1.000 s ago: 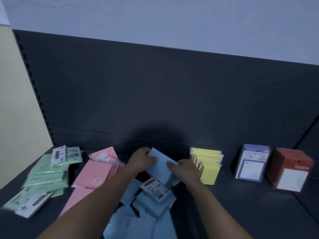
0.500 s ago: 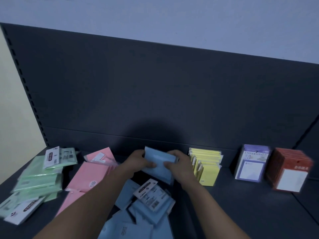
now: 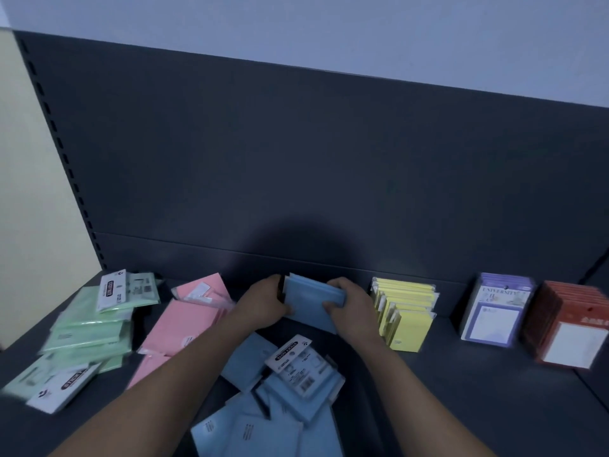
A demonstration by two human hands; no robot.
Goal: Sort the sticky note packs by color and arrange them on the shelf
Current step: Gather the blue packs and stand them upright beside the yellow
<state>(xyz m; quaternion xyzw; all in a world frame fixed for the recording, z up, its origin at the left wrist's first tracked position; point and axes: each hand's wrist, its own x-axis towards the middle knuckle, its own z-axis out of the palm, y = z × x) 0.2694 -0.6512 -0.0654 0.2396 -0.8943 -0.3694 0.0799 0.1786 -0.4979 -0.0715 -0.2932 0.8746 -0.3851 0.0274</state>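
Note:
A small stack of blue sticky note packs (image 3: 308, 303) stands on edge near the back of the dark shelf (image 3: 461, 390). My left hand (image 3: 260, 306) grips its left side and my right hand (image 3: 351, 306) grips its right side. Several loose blue packs (image 3: 290, 390) lie in a heap in front, between my forearms. Pink packs (image 3: 184, 328) lie flat to the left, and green packs (image 3: 89, 328) lie scattered at the far left. A neat upright row of yellow packs (image 3: 407, 315) stands just right of my right hand.
Purple-framed note packs (image 3: 494, 313) and red-framed packs (image 3: 570, 328) stand in rows at the right. The shelf's dark back panel (image 3: 296, 176) rises behind everything. A cream wall (image 3: 33, 209) borders the left side.
Both hands have carried the blue stack from a tilted hold back toward the rear panel and turned it upright on the shelf.

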